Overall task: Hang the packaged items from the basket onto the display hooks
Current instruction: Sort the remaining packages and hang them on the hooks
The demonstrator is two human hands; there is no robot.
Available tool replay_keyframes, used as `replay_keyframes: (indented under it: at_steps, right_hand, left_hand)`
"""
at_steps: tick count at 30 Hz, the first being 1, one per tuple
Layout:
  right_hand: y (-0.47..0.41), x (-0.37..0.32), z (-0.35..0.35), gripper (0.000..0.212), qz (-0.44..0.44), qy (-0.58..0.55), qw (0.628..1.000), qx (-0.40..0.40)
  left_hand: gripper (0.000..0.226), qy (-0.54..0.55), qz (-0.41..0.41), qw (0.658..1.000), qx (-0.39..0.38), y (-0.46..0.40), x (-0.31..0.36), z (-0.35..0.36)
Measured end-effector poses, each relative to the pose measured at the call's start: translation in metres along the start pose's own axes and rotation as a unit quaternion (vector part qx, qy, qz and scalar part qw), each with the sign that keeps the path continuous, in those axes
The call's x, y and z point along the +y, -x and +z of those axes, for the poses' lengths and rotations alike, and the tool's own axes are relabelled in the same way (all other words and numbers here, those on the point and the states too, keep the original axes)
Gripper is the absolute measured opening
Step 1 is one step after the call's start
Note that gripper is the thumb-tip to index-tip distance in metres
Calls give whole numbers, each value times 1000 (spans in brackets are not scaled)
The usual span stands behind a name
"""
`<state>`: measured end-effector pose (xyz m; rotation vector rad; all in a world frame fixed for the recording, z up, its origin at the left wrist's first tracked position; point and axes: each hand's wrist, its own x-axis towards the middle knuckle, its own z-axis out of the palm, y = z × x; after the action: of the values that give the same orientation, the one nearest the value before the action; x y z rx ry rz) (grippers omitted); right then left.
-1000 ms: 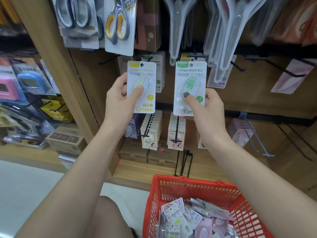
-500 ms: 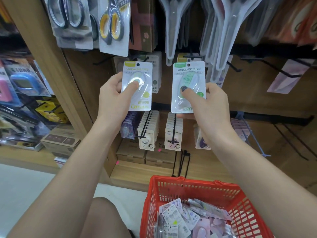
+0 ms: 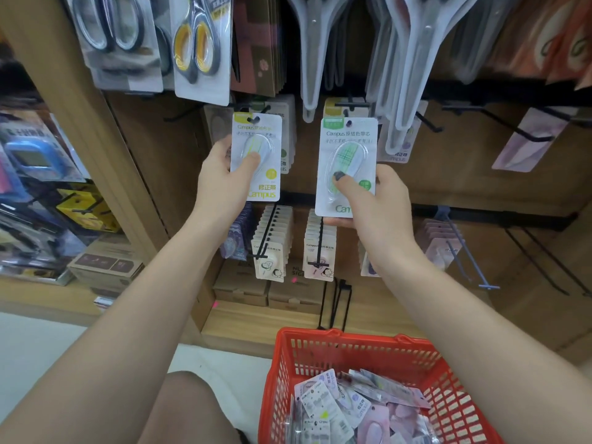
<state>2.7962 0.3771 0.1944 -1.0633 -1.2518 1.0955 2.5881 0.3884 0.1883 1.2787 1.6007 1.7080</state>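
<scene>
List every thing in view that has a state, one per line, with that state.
Left hand: grips the yellow-labelled correction tape pack, its hang hole at a black hook tip.
Right hand: grips the green-labelled correction tape pack, held upright, not on a hook.
Red plastic basket: holds a loose pile of packs.
Blue display hook: bare at the front.

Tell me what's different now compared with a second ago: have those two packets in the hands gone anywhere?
The left hand has carried its yellow-labelled packet up, so its hang hole now sits at the tip of a display hook. The right hand keeps its green-labelled packet at about the same height, not on a hook. Both hands still grip their packets, and the red basket stays on the floor below.
</scene>
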Motion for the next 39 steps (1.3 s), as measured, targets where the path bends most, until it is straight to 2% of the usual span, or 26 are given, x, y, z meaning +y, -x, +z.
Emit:
replay_keyframes:
  at_steps: [5, 9, 13, 16, 21, 23, 26, 28, 30, 32, 34, 36, 39]
  right_hand:
    - [-23, 0, 6, 15, 33, 8, 999, 9]
    - [-61, 11, 14, 21, 92, -21, 995, 26]
    - [-89, 23, 15, 39, 157, -46, 986, 33]
    - [-95, 30, 12, 57, 182, -51, 982, 17]
    - [-74, 53, -6, 62, 146, 99, 984, 20]
    - [-54, 66, -16, 64, 112, 144, 983, 26]
    - [-12, 91, -36, 44, 66, 155, 984, 55]
    - [16, 118, -52, 30, 36, 137, 986, 90]
    - [41, 155, -69, 25, 36, 137, 982, 121]
    - [65, 197, -85, 22, 71, 175, 975, 118]
    - [88, 239, -101, 19, 143, 221, 962, 76]
    - [110, 281, -120, 20, 254, 247, 935, 2]
    - [141, 331, -147, 24, 383, 289, 871, -106]
  left_hand:
    - [33, -16, -8, 1000, -12, -20, -12, 11]
    - [51, -36, -17, 999, -13, -41, -26, 21]
    - [61, -66, -47, 996, -29, -58, -36, 31]
    - [59, -77, -71, 994, -43, -67, -40, 37]
    - [72, -111, -128, 985, -20, -56, -59, 45]
    - [64, -111, -117, 987, 7, -34, -68, 47]
    - [40, -133, -71, 988, 30, 25, -86, 56]
    - [17, -165, -19, 986, 2, 74, -102, 64]
    - [9, -188, 12, 979, -71, 123, -118, 74]
    - [7, -229, 31, 954, -189, 162, -137, 88]
    - [6, -306, 26, 895, -325, 192, -164, 101]
    - [18, -376, -53, 819, -430, 218, -197, 108]
    - [53, -446, -210, 721, -487, 251, -250, 102]
